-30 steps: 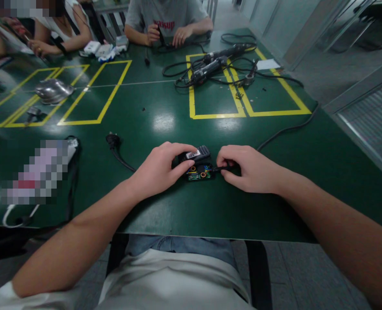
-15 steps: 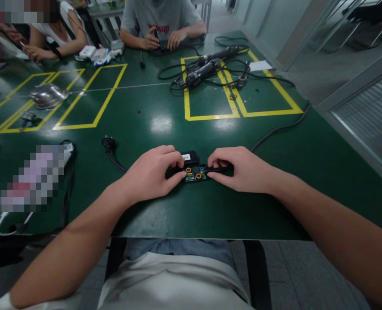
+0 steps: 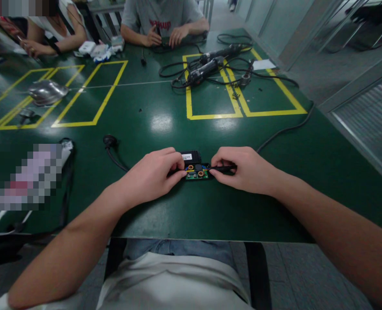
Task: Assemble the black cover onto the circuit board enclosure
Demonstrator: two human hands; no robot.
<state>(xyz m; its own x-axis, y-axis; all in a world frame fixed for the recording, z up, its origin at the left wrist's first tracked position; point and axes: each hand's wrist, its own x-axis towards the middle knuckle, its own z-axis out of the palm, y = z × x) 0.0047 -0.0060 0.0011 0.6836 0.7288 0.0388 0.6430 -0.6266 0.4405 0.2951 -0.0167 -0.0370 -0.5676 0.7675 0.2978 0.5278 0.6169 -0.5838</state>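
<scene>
A small green circuit board (image 3: 196, 174) with two copper-coloured coils lies in an open black case on the table in front of me. Behind it rests a black cover (image 3: 195, 156) with a white label. My left hand (image 3: 160, 171) is closed in a pinch at the board's left end, on the black cord there. That cord runs out to a black plug (image 3: 110, 141) at the left. At the board's right end, my right hand (image 3: 242, 168) pinches a black cable (image 3: 225, 168) between thumb and fingers. Fingers partly hide both cable ends.
Black electric screwdrivers (image 3: 205, 71) with tangled cords lie beyond, across yellow tape outlines on the green table (image 3: 139, 97). A shiny metal piece (image 3: 47, 92) sits at the far left, and a blurred-out packet (image 3: 32, 176) nearer. Other people work across the table.
The view has shifted slightly. My right hand has moved a little to the right along with the cable and board; my left hand stays nearly in place. Both keep their pinch.
</scene>
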